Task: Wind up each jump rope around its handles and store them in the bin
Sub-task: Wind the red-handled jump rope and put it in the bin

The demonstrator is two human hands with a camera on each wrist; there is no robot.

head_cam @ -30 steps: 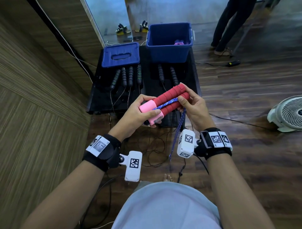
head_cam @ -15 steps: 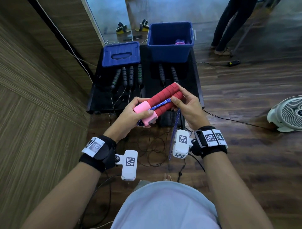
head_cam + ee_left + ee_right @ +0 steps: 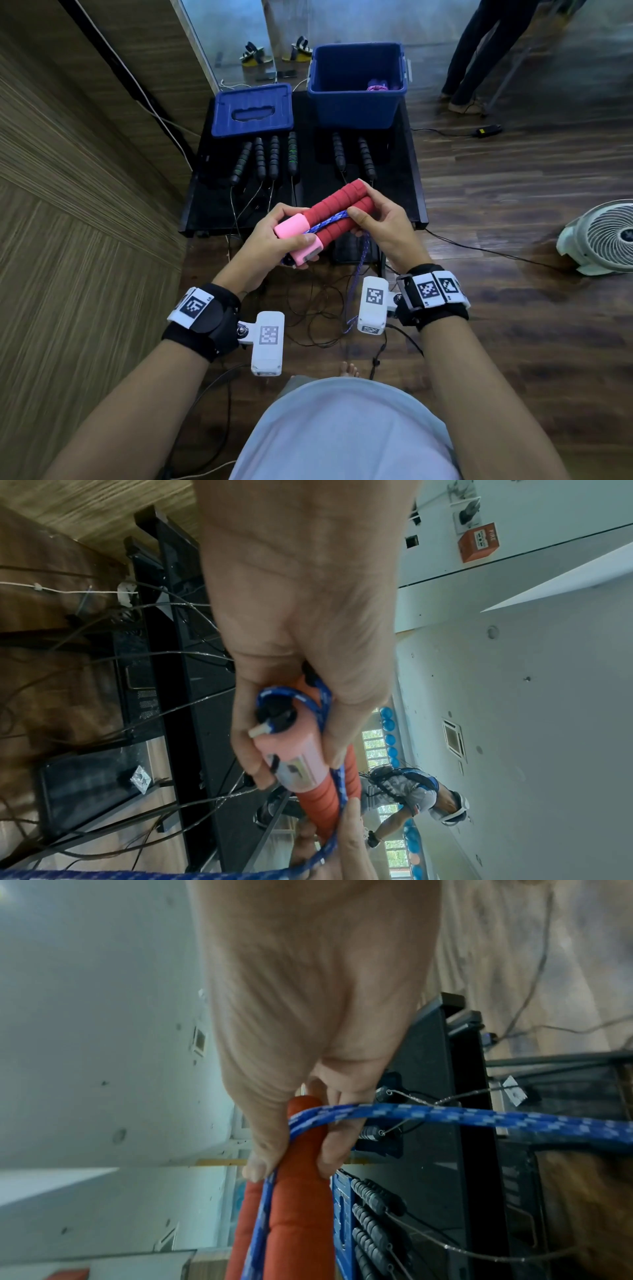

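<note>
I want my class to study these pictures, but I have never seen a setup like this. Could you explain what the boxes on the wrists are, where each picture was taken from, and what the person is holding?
No machine here: a person works with bare hands and wears three cameras. The wide picture comes from the head, looking down. The white boxes strapped to the wrists are cameras too; each gives one close picture along its hand.

The left hand grips the pink ends of two red foam jump-rope handles held side by side. The right hand holds their far ends and pins the blue rope against them; the rest hangs loose toward the floor.

On the black table stand an open blue bin with something purple inside, its lid beside it, and six black handles with thin cords trailing off the edge.
</note>
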